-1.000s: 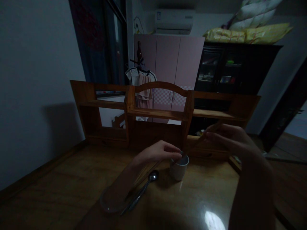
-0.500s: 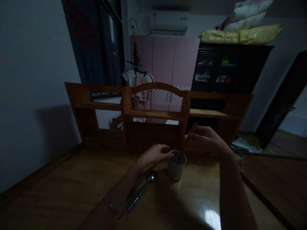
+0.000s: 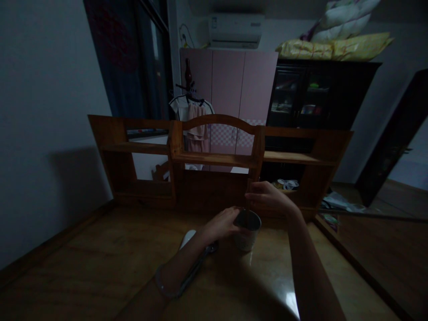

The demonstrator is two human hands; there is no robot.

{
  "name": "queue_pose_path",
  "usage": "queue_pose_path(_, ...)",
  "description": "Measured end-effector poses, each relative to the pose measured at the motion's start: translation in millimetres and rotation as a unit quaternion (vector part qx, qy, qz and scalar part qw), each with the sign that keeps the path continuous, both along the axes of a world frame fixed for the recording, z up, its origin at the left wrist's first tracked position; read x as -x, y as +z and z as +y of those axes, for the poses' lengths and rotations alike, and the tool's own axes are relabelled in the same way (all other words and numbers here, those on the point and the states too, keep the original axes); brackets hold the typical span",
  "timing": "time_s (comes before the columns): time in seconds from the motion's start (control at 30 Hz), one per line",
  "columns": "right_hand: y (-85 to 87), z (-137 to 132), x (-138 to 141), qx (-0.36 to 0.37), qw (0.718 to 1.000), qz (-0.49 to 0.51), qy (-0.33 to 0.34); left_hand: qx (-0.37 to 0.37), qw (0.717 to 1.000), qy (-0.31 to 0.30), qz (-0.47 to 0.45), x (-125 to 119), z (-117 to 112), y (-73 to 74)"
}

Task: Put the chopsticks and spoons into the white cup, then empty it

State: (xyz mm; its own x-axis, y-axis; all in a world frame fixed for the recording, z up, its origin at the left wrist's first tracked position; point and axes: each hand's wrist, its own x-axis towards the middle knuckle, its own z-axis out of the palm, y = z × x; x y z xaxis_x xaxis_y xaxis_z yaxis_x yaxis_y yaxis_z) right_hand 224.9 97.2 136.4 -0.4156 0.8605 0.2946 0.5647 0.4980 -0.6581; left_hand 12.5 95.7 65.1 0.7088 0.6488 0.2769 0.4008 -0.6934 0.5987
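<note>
A small white cup [image 3: 246, 235] stands on the wooden desk [image 3: 100, 263] in dim light. My left hand [image 3: 221, 224] wraps round the cup's left side and rim. My right hand [image 3: 267, 196] hovers just above the cup, fingers pinched on thin dark sticks [image 3: 248, 201] that stand upright with their lower ends inside the cup. A metal spoon [image 3: 197, 266] lies on the desk under my left forearm, and a small white object [image 3: 187, 237] shows beside that wrist.
A wooden shelf unit [image 3: 214, 156] runs along the back of the desk. Behind it are a pink wardrobe [image 3: 234, 89], hanging clothes, a dark glass cabinet [image 3: 310, 98] and a wall air conditioner. The desk's right edge drops to the floor.
My right hand moved left from beside the shelf to above the cup and stood the sticks upright in it. My left hand closed round the cup's side.
</note>
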Motion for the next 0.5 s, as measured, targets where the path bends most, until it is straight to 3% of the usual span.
queue_pose_path(0.23, -14.7, 15.6, -2.2, 0.014, 1.000, 0.014, -0.016, -0.034, 0.999, 0.008, 0.018, 1.5, 1.9, -2.5)
queue_pose_path(0.5, -28.8, 26.8, -1.8, 0.025, 0.999, 0.021, -0.023, -0.011, 1.000, 0.003, 0.011, 1.8, 5.0, -4.2)
